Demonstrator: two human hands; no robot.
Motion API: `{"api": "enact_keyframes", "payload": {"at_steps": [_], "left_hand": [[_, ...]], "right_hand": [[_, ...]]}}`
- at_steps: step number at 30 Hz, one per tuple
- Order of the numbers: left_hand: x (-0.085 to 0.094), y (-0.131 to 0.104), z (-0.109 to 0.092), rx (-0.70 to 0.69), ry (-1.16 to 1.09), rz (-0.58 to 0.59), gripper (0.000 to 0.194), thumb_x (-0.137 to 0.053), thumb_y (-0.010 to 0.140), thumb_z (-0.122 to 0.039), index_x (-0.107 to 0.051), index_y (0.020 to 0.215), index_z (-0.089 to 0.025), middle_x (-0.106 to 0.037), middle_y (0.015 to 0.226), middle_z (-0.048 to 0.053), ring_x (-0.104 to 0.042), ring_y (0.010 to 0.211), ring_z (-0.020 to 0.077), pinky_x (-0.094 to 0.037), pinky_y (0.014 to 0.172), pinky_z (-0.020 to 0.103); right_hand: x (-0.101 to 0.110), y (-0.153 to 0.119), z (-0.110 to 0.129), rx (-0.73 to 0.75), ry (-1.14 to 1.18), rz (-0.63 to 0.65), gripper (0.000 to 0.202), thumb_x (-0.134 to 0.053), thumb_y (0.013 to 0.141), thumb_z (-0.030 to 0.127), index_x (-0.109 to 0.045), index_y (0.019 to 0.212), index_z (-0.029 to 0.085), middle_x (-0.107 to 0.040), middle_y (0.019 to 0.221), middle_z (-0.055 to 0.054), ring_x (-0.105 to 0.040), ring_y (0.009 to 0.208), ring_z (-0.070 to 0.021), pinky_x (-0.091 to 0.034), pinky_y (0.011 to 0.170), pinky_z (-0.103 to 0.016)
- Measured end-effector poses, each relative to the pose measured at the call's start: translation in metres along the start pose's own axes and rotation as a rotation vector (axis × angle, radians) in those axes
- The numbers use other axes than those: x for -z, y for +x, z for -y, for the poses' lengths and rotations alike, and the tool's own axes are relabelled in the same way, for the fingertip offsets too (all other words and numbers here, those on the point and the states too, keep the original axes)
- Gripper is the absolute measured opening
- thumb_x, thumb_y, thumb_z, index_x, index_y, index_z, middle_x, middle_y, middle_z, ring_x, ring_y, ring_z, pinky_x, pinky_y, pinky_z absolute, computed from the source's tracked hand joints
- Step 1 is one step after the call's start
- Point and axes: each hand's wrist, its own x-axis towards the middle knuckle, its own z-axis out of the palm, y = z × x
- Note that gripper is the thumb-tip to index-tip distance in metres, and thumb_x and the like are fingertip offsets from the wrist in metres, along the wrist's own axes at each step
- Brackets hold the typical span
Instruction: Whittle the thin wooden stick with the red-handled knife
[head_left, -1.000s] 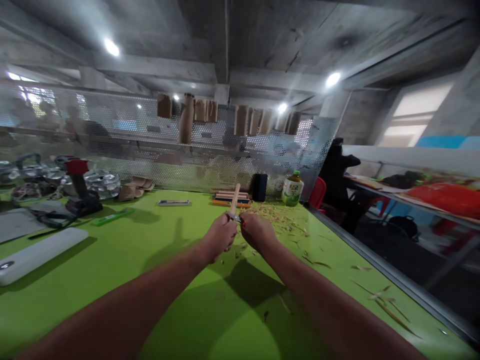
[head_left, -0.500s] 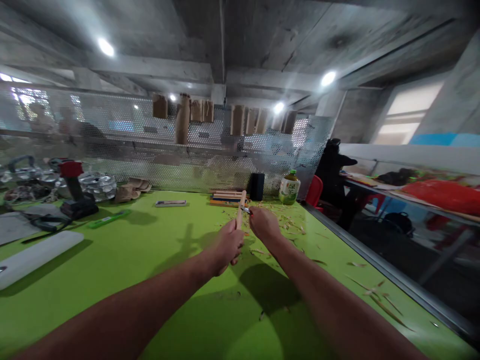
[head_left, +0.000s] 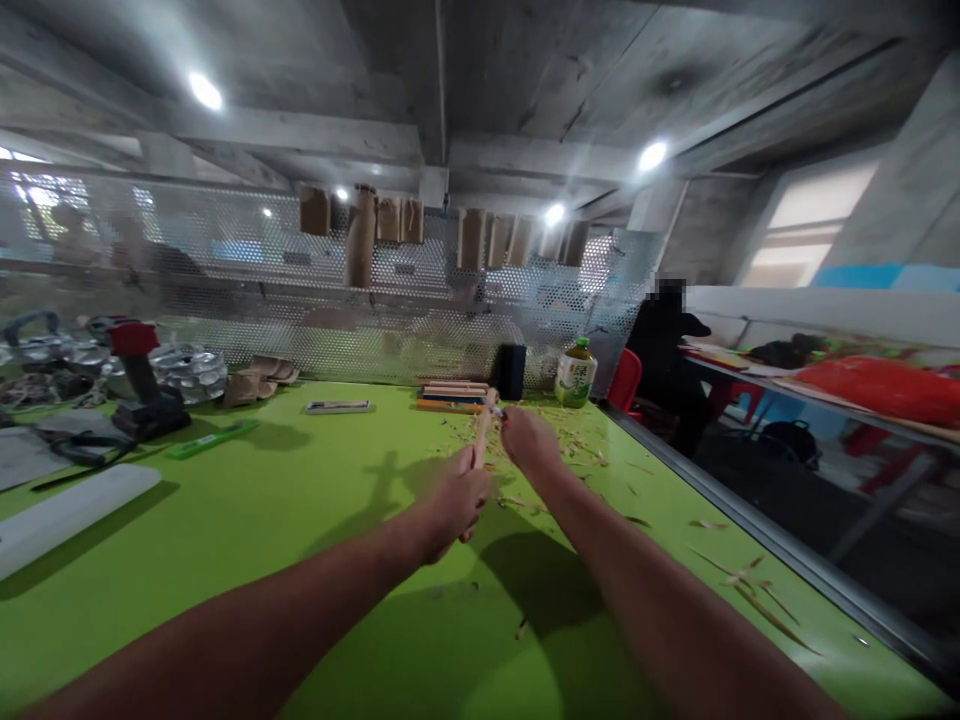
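My left hand is wrapped around the lower end of a pale wooden stick, which points up and away from me. My right hand is closed on a small metal-bladed tool whose exact kind is hard to make out. Its shiny end touches or nearly touches the stick near the far tip. Wood shavings lie scattered on the green tabletop around and beyond my right hand. Behind the stick's tip, more wooden strips are stacked.
A green-capped bottle and a black block stand at the back. Leftward are a cordless drill, a green cutter, a white bar and a small case. A person in black sits at right.
The stick has tipped lower, its far end dropping away from me. My right hand and the tool have moved slightly toward the stick's tip. My left hand keeps its grip.
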Motion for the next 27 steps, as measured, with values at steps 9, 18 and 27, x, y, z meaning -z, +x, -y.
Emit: {"api": "enact_keyframes", "payload": {"at_steps": [9, 18, 27], "left_hand": [[0.006, 0.002, 0.000, -0.063, -0.174, 0.063, 0.046, -0.045, 0.085, -0.024, -0.038, 0.130, -0.019, -0.037, 0.057, -0.009, -0.027, 0.038, 0.0062, -0.030, 0.035, 0.018], [0.013, 0.005, -0.011, -0.143, -0.071, -0.049, 0.023, -0.043, 0.088, -0.028, -0.048, 0.108, -0.019, -0.033, 0.051, -0.011, -0.023, 0.035, 0.0062, -0.027, 0.033, 0.018], [0.005, 0.003, -0.009, -0.153, -0.054, -0.019, 0.029, -0.045, 0.087, -0.026, -0.049, 0.115, -0.018, -0.032, 0.051, -0.011, -0.023, 0.035, 0.0049, -0.024, 0.033, 0.016]], "right_hand": [[0.013, 0.008, -0.022, -0.188, 0.138, -0.050, 0.039, -0.036, 0.093, 0.033, -0.067, 0.111, 0.018, -0.070, 0.099, -0.013, -0.065, 0.088, -0.0217, -0.041, 0.070, -0.026], [0.006, -0.021, 0.028, 0.160, -0.022, 0.063, 0.029, -0.040, 0.091, 0.025, -0.068, 0.098, 0.023, -0.071, 0.089, -0.007, -0.064, 0.078, -0.0177, -0.037, 0.066, -0.024], [0.006, -0.009, 0.007, 0.146, -0.054, -0.073, 0.029, -0.040, 0.091, 0.023, -0.069, 0.096, 0.020, -0.071, 0.090, -0.009, -0.064, 0.084, -0.0181, -0.036, 0.067, -0.024]]}}
